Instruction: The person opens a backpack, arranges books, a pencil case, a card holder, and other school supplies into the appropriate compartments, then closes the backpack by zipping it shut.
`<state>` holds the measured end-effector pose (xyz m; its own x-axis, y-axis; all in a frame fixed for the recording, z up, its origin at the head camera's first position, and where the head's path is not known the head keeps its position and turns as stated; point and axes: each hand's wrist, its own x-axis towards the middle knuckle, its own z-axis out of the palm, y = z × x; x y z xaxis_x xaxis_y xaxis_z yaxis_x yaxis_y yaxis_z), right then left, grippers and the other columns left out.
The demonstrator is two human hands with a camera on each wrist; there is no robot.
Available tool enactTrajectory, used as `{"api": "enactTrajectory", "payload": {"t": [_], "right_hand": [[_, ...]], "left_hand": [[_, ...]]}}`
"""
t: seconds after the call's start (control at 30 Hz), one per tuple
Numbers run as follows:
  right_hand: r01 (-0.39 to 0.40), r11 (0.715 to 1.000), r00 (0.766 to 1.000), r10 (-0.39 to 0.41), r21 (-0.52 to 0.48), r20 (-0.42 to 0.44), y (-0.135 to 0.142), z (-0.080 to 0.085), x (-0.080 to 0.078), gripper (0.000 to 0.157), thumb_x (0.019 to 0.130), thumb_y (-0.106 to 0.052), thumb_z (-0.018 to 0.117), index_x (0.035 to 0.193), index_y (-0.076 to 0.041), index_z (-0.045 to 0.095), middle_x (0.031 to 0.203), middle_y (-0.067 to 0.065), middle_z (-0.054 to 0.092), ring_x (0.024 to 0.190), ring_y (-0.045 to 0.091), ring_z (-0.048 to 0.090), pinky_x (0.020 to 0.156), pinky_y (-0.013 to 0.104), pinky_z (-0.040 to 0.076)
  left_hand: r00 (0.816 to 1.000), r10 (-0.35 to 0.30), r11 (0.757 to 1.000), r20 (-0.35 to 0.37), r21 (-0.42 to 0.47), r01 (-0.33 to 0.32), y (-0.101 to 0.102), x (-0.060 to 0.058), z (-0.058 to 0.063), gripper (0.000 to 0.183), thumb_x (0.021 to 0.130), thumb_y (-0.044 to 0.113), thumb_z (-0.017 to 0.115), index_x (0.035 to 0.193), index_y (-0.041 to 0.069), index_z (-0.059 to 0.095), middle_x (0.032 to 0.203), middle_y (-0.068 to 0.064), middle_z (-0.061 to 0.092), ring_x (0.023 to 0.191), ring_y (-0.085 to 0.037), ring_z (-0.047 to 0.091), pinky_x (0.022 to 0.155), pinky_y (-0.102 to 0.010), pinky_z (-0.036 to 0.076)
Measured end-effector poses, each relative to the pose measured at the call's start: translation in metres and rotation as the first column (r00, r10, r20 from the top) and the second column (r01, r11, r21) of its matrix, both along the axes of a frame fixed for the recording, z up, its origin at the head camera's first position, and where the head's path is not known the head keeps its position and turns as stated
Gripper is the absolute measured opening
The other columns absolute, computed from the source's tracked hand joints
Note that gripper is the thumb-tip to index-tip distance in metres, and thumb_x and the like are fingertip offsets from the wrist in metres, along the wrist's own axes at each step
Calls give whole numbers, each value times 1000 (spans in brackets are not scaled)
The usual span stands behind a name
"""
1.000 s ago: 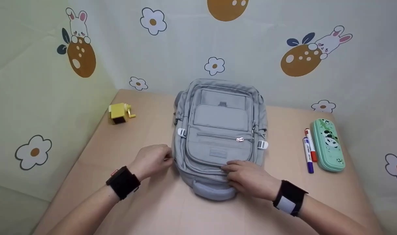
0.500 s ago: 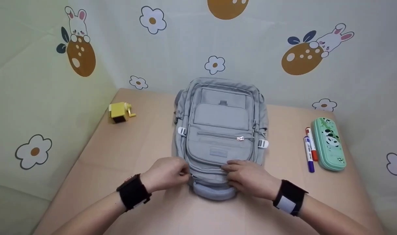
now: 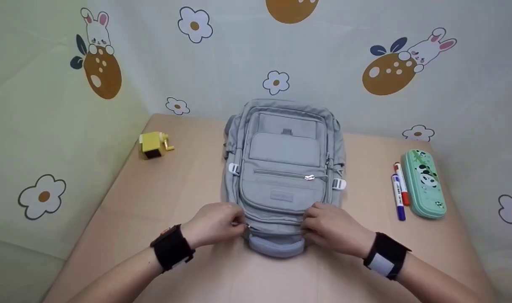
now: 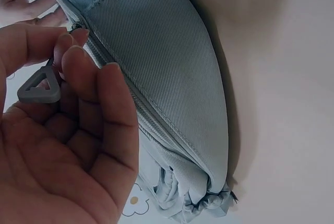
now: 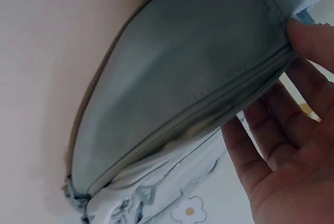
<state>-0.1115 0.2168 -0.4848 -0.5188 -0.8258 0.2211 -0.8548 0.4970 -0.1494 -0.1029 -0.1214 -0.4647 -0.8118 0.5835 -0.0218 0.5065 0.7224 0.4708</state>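
A grey backpack [image 3: 281, 151] lies front side up on the table, its padded carry handle [image 3: 277, 247] towards me. My left hand [image 3: 218, 225] is at its near left corner. In the left wrist view those fingers pinch a zipper pull [image 4: 39, 88] with a triangular grey tab, close to the zipper teeth [image 4: 151, 114]. My right hand [image 3: 333, 227] is at the near right corner. In the right wrist view its thumb and forefinger pinch the edge of the bag beside the zipper [image 5: 172, 130], where the opening gapes.
A yellow pencil sharpener [image 3: 152, 145] with a crank stands at the table's back left. To the right lie a red marker [image 3: 401, 185], a blue marker [image 3: 398, 200] and a green panda pencil case [image 3: 425, 184]. A patterned curtain [image 3: 230, 59] closes off the back.
My left hand has moved along the bag's left edge, nearer and to the right, then stayed at the corner. My right hand has shifted a little to the right.
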Motion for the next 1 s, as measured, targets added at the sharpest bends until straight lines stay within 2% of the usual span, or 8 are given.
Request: {"api": "enactTrajectory", "payload": {"t": [0.1, 0.23, 0.4, 0.53, 0.73, 1.0], "right_hand": [[21, 1000, 1000, -21, 3, -13, 15, 0, -3, 13, 82, -16, 81, 94, -19, 76, 93, -6, 64, 89, 15, 57, 80, 35, 49], [73, 997, 997, -73, 3, 3, 38, -2, -9, 17, 83, -14, 79, 100, -18, 76, 101, -5, 67, 99, 18, 60, 88, 40, 49], [107, 993, 994, -106, -58, 8, 58, -8, -16, 21, 82, -9, 80, 101, -18, 77, 107, -2, 69, 107, 22, 60, 91, 45, 49], [92, 991, 996, -92, -98, -4, 62, -12, -20, 20, 83, -8, 81, 100, -17, 78, 107, -2, 70, 107, 22, 61, 91, 46, 49], [70, 994, 997, -73, -87, -34, 62, -14, -23, 19, 83, -10, 84, 101, -16, 80, 103, -1, 70, 104, 22, 63, 94, 46, 50], [60, 994, 997, -63, -96, -34, 59, -15, -25, 21, 83, -10, 84, 103, -14, 80, 101, -1, 70, 100, 21, 63, 89, 42, 51]], "left_hand": [[1000, 3, 1000, 1, 2, -3, -1, 0, 0, 12, 86, 19, 71, 76, 22, 65, 72, 15, 55, 62, -5, 48, 55, -28, 43], [1000, 1, 1000, 2, 0, -1, -1, 0, 1, 11, 86, 19, 71, 77, 22, 66, 73, 14, 55, 62, -5, 49, 56, -28, 44], [1000, 2, 1000, 3, -4, -2, 0, 1, 1, 12, 86, 19, 71, 76, 22, 64, 72, 14, 55, 63, -5, 49, 56, -28, 44], [1000, 11, 1000, 19, 4, -11, 0, 1, 1, 12, 86, 19, 71, 76, 22, 64, 72, 14, 54, 63, -5, 49, 57, -28, 43], [999, 8, 999, 52, 35, -10, 3, 1, 2, 11, 86, 19, 71, 76, 21, 66, 70, 14, 55, 63, -5, 49, 57, -28, 43], [996, -16, 999, 88, 48, 12, 25, 5, 4, 10, 86, 18, 70, 76, 21, 72, 69, 17, 58, 60, -2, 50, 54, -25, 42]]}}
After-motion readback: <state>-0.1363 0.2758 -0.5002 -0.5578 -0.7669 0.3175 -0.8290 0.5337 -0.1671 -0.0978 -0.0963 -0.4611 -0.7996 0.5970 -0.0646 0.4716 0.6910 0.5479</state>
